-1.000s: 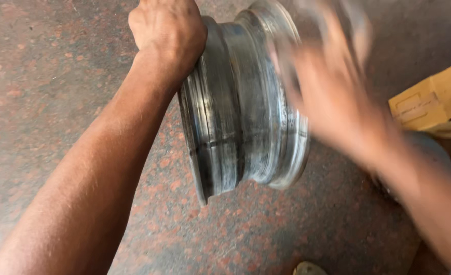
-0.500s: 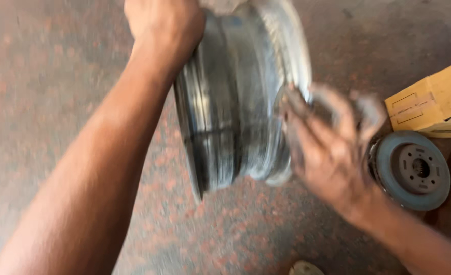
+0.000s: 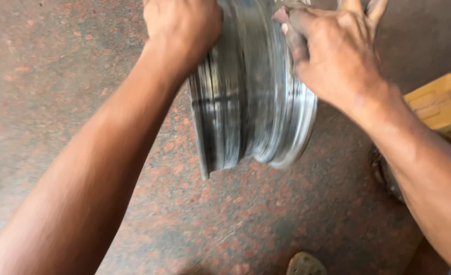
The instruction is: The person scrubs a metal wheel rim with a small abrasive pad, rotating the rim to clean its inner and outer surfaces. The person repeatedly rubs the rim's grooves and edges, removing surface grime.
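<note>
Both hands gripped the blurred steel wheel rim (image 3: 251,102): left hand (image 3: 182,30) clenched on its edge, right hand (image 3: 337,56) fingers partly cropped.

A bare, dull silver metal wheel rim (image 3: 251,102), scuffed and grimy, stands on edge over speckled reddish stone floor. Its ribbed barrel faces up, blurred by motion. Its left lip lies under the left hand (image 3: 182,30); its right lip under the right hand (image 3: 337,56).
</note>
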